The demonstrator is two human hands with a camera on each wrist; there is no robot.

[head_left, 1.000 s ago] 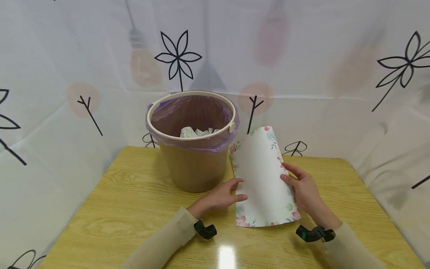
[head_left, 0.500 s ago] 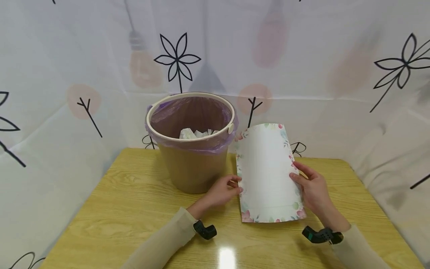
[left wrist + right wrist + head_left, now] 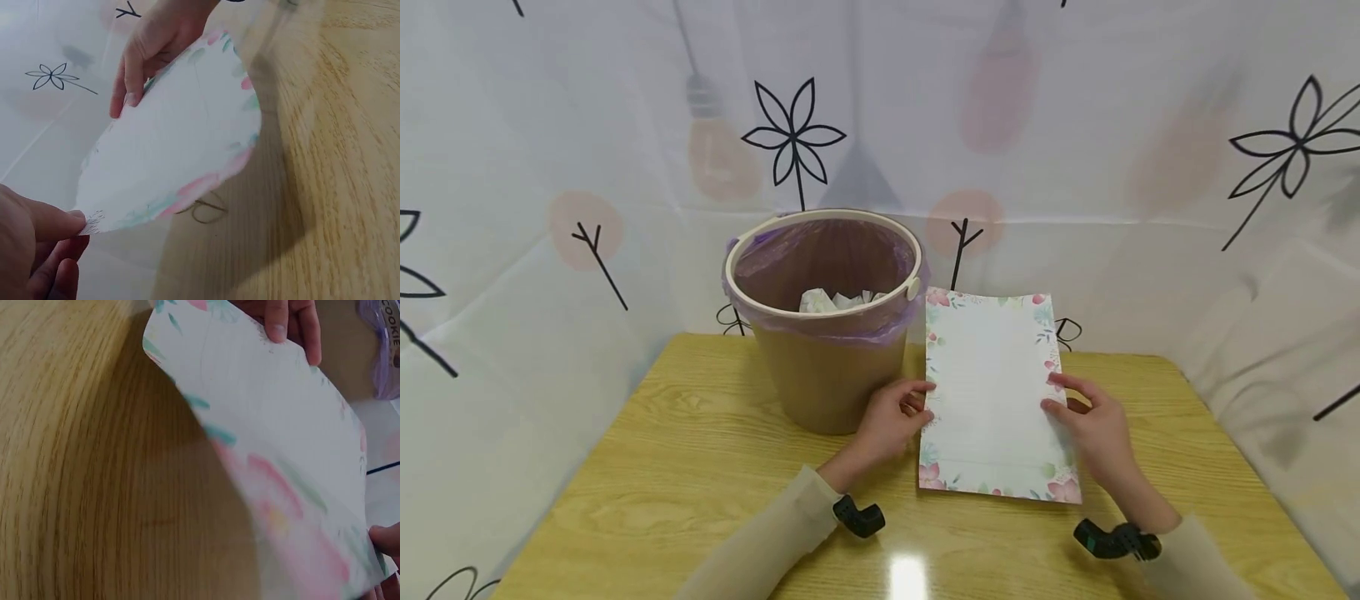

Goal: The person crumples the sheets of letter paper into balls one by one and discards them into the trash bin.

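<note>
A sheet of paper [image 3: 988,392] with a printed floral border stands raised above the table, facing me in the head view. My left hand [image 3: 891,421] pinches its left edge between thumb and fingers. On the opposite edge, my right hand [image 3: 1093,429] pinches the paper the same way. In the left wrist view the sheet [image 3: 169,131] bows between the two hands, its lower edge off the wood. The right wrist view shows the paper [image 3: 281,400] curving from one hand to the other.
Close behind my left hand stands a brown trash bin [image 3: 831,379] with a cream rim and a purple liner [image 3: 880,321]. Crumpled white paper [image 3: 820,301] lies inside it. The wooden table [image 3: 662,467] ends at a patterned cloth backdrop [image 3: 647,100].
The paper has straightened from a tilted, curved pose to a flatter, more upright one. My left fingers, loose near its edge a second ago, now pinch it. My right hand has shifted slightly right.
</note>
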